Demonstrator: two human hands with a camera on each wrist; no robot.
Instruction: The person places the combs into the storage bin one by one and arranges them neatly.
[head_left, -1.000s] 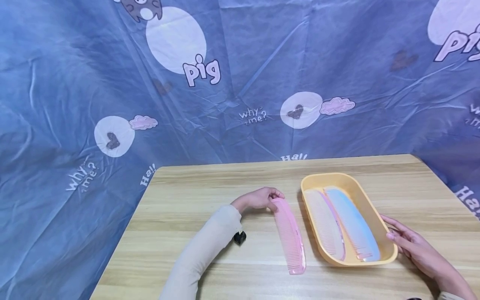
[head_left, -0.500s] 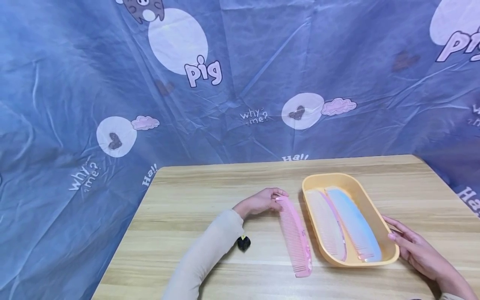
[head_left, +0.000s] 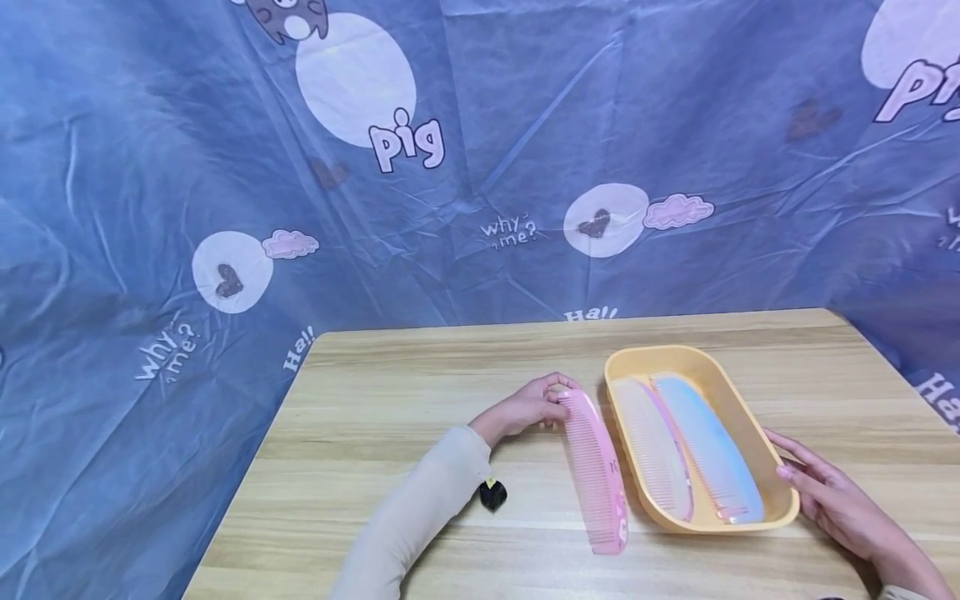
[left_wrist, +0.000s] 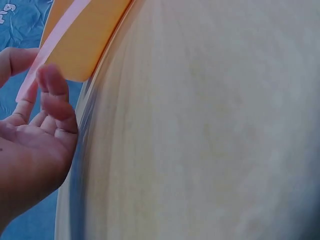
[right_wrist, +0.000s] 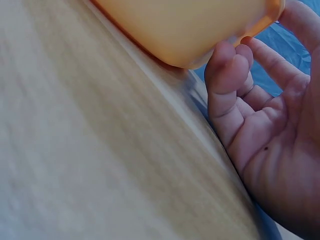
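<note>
My left hand pinches the far end of a pink comb between thumb and fingers. The comb slants above the table, teeth facing left, just left of a yellow-orange tray. In the left wrist view the pink comb appears edge-on between thumb and fingers. Inside the tray lie a pale comb with a pink spine and a blue comb, side by side. At the tray's right side, my right hand grips the near right corner, thumb at the rim, fingers against the outer wall.
A wood-grain table lies under everything. Beneath the left sleeve a small black piece with a bit of yellow shows at the cuff. Behind the table hangs a blue printed cloth.
My left hand has moved a little to the right with the pink comb, bringing it closer to the tray. The right hand and the tray stay nearly where they were.
</note>
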